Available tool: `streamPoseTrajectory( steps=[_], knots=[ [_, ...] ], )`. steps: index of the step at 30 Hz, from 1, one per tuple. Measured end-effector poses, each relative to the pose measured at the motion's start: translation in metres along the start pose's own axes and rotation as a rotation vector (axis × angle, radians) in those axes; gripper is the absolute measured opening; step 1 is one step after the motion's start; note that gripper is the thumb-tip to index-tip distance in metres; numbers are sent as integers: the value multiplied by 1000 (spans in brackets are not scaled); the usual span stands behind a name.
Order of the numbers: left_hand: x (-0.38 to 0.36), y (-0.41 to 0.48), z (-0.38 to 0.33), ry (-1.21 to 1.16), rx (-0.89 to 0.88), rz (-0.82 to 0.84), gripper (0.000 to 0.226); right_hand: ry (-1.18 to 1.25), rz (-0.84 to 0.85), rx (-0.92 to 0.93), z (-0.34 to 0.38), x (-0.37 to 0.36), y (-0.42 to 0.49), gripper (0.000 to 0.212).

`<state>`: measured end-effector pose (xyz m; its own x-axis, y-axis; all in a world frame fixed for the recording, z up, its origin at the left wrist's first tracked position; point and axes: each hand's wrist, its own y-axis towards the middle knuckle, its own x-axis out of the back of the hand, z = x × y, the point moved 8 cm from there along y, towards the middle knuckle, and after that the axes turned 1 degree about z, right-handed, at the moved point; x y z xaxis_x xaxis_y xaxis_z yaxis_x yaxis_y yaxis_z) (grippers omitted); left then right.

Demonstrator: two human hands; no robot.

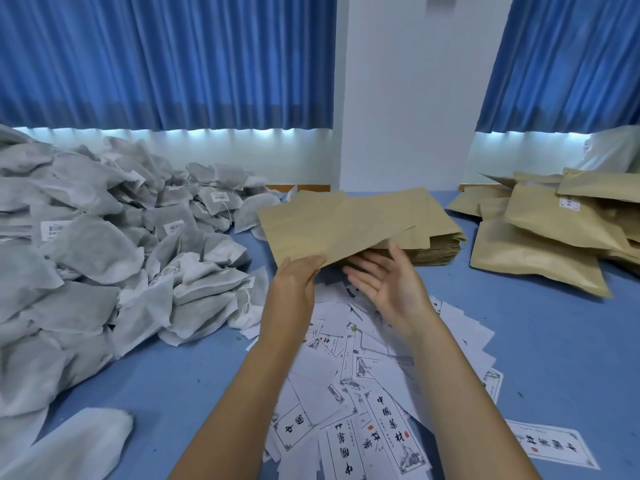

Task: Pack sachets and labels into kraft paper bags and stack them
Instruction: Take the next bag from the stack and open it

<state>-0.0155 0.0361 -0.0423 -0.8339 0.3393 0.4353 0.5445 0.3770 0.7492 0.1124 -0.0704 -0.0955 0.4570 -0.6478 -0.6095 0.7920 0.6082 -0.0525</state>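
Currently you are holding one kraft paper bag (332,223) just beyond and above both hands, its long axis running left to right. Your left hand (298,275) is pinching the bag's near corner; your right hand (388,282) is hovering spread, palm up, under the near edge, apparently not gripping. Sachets (104,244) are lying well to the left of your left hand, labels (346,375) beneath both wrists.

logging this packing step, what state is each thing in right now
left hand: grips a corner of the held bag
right hand: open, palm up, holds nothing
held bag: lifted, flat
empty bag stack: lying flat
filled bags: bulging, heaped at right
sachets: loose heap at left
labels: scattered, loose
curtains: drawn
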Motion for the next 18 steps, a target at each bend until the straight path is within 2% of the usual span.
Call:
streamPoseTrajectory(
  steps=[2, 5, 7, 12, 18],
  knots=[
    [-10, -1, 2, -29, -26, 115, 25, -102, 23, 17, -5, -3, -4, 26],
    [-23, -4, 9, -3, 3, 276, 23, -149, -80, 36, -6, 5, -9, 15],
    [-27, -5, 9, 13, 6, 300, 24, -173, -142, 21, -8, 11, -9, 14],
    [-24, -3, 13, -42, 78, 285, 11, -303, -134, 5, -15, 7, -10, 10],
    [-27, -6, 12, -66, 81, 366, 17, -385, -136, 36, -15, 8, -10, 18]
  ],
)
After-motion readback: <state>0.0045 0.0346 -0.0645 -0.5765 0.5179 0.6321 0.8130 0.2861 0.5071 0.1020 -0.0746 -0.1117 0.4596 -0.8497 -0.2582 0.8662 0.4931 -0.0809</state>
